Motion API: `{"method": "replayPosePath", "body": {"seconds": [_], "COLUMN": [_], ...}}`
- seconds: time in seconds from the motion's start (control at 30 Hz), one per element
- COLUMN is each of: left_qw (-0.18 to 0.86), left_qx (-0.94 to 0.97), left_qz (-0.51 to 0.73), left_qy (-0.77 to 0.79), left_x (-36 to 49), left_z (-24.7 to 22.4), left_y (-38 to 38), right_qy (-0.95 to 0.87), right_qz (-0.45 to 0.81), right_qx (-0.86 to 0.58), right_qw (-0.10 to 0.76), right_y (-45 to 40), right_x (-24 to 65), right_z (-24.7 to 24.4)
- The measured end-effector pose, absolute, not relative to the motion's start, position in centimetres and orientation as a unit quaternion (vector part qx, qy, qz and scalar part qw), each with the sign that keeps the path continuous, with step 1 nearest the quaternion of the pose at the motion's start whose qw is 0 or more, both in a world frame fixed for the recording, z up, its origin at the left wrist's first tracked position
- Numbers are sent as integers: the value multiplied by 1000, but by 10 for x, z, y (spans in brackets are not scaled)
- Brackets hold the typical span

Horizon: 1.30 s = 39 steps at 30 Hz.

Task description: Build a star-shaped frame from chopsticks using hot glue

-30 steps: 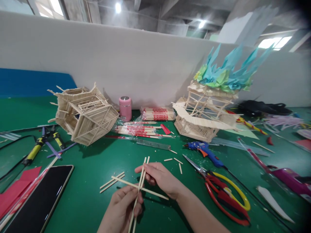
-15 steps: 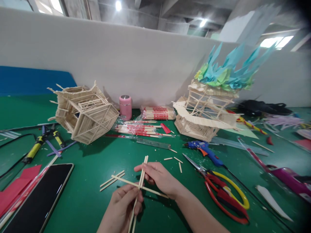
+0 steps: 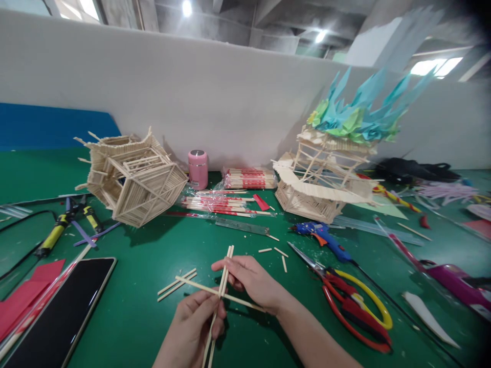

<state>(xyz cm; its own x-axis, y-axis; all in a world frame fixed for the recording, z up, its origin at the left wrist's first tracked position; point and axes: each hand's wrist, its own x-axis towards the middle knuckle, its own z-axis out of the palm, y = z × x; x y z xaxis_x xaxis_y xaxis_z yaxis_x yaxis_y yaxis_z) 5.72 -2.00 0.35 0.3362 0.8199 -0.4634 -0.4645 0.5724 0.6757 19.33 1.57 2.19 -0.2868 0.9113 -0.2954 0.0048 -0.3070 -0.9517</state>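
Note:
Between my hands is a cross of thin wooden sticks (image 3: 224, 278), a pair running lengthwise with one stick lying across. My left hand (image 3: 197, 319) pinches the cross just below where the sticks meet. Higher up, my right hand (image 3: 249, 278) grips the upper part of the lengthwise pair between thumb and fingers. The crosswise stick (image 3: 243, 302) passes under my right palm. On the green table (image 3: 134, 306), two loose sticks (image 3: 176, 285) lie left of the cross. Several short stick pieces (image 3: 282, 252) are scattered beyond my right hand.
Red-yellow scissors (image 3: 356, 312) and a blue glue gun (image 3: 326, 240) lie to the right. Two stick models, one (image 3: 141, 189) at left and one (image 3: 318, 189) at right, flank a pink flask (image 3: 198, 171) and bagged sticks (image 3: 249, 179). A phone (image 3: 65, 312) lies left.

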Motion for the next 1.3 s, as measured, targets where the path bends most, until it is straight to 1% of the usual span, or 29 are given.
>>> {"method": "replayPosePath", "body": {"seconds": [1.3], "left_qw": [779], "left_qx": [219], "left_qz": [420], "left_qy": [412], "left_x": [58], "left_z": [1], "left_y": [-20], "right_qy": [-488], "right_qz": [637], "right_qx": [-486], "right_qw": [347], "right_y": [15], "right_x": [193], "right_z": [24]}}
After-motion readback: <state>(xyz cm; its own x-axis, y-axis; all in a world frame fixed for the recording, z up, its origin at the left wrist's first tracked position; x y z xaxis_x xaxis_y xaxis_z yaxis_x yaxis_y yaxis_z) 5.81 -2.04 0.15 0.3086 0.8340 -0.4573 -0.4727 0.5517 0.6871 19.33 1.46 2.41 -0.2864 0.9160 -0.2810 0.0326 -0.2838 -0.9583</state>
